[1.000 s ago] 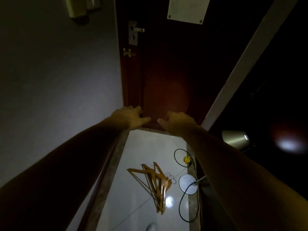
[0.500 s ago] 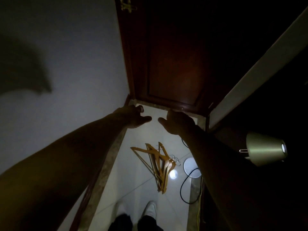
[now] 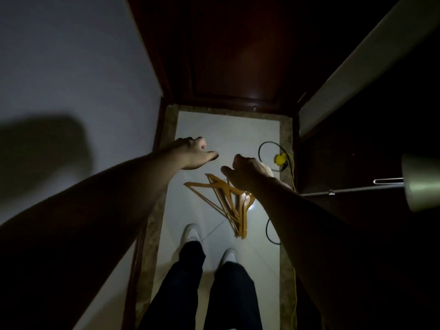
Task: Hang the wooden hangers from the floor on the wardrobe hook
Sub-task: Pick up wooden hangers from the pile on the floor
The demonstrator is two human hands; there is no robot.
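Observation:
Several wooden hangers [image 3: 226, 203] lie in a loose pile on the white tiled floor [image 3: 226, 134], just ahead of my feet. My left hand [image 3: 194, 152] is stretched out above the floor to the left of the pile, fingers apart, holding nothing. My right hand [image 3: 245, 173] hovers over the top of the pile with fingers curled loosely and empty; it hides the hangers' upper ends. No wardrobe hook is in view.
A dark wooden door [image 3: 233, 55] closes the narrow corridor ahead, with a pale wall [image 3: 71, 67] on the left. A lamp shade [image 3: 421, 184] on a metal rod juts in from the right. A black cable [image 3: 269, 148] and yellow plug [image 3: 279, 159] lie at the right floor edge.
The view has tilted down from the door to the floor. Both hands have dropped toward the hangers, and my legs and white shoes have come into view.

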